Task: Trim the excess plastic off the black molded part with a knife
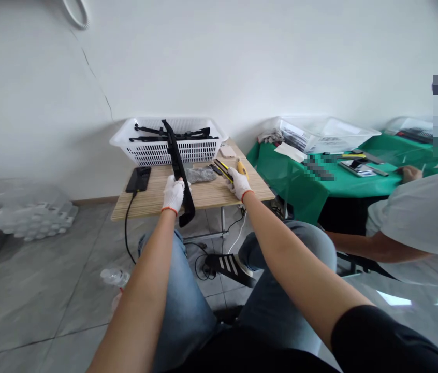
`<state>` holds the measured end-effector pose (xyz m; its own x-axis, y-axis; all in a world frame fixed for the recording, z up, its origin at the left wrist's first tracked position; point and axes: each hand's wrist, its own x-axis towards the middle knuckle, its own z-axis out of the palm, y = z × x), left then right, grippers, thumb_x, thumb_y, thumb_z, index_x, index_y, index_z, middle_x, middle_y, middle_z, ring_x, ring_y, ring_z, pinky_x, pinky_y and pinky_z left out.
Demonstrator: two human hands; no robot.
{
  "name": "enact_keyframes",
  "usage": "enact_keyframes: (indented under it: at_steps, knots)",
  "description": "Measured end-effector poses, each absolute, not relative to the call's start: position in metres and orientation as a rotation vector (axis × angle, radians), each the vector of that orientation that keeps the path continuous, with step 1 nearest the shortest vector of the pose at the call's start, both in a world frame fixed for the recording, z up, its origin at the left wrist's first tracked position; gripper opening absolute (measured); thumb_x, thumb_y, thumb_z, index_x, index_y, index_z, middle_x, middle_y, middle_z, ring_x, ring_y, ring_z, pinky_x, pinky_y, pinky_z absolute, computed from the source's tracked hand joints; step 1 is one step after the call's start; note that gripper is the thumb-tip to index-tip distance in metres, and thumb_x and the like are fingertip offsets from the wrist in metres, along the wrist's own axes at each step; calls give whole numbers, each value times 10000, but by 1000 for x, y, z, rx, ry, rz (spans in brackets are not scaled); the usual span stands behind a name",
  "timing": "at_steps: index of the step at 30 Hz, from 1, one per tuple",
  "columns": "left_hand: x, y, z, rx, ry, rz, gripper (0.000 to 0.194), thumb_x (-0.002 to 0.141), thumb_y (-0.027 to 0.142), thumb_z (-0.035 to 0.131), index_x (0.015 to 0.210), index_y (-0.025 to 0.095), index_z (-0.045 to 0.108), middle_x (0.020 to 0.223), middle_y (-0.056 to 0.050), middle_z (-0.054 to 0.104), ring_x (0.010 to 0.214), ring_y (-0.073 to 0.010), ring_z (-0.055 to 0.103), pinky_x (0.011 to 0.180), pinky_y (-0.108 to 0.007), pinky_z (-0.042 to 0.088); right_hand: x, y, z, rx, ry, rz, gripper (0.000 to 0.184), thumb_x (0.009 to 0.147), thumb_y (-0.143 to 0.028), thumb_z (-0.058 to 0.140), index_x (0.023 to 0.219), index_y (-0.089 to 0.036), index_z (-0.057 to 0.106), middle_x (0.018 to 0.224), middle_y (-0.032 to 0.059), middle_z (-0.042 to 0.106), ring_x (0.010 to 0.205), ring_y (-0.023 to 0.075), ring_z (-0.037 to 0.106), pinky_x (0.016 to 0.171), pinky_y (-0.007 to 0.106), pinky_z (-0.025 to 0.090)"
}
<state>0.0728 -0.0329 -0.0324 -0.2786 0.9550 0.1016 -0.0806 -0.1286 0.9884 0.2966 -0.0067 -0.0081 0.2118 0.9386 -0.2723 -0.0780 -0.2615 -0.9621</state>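
Observation:
My left hand [173, 194], in a white glove, is closed around a long black plastic strip [180, 173] that slants from the white basket [145, 151] down past the near edge of the small wooden table [145, 199]. My right hand [238, 183], also gloved, is closed on a black and yellow tool [222, 170] lying on the table. A yellow utility knife [241, 167] lies just beyond that hand. Several more black strips [188, 134] rest in the basket.
A black phone [139, 178] with a cable lies at the table's left. A grey bag [200, 174] sits mid-table. At right, another person sits at a green-covered table [300, 178] with a white basket [320, 135] and tools. A plastic bottle [115, 277] lies on the floor.

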Motion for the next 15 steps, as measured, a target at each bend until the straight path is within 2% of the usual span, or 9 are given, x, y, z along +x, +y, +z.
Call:
enact_keyframes:
  at_steps: [4,15]
  knots:
    - [73,-34,-33,1085,1275,1547,83,814,265,525,887,234,501,617,40,580,508,-128,574,513,-239,438,297,-4,-14,-1445,-829,1231,344,932,-461,559,846,-143,657,475,-38,531,345,69,405,316,192,271]
    - [72,-35,-33,1085,1300,1548,96,815,276,522,901,234,510,623,35,585,522,-135,585,522,-248,446,296,1,-18,-1454,-851,1204,354,928,-465,550,844,-134,645,497,-35,534,360,75,416,332,200,278]
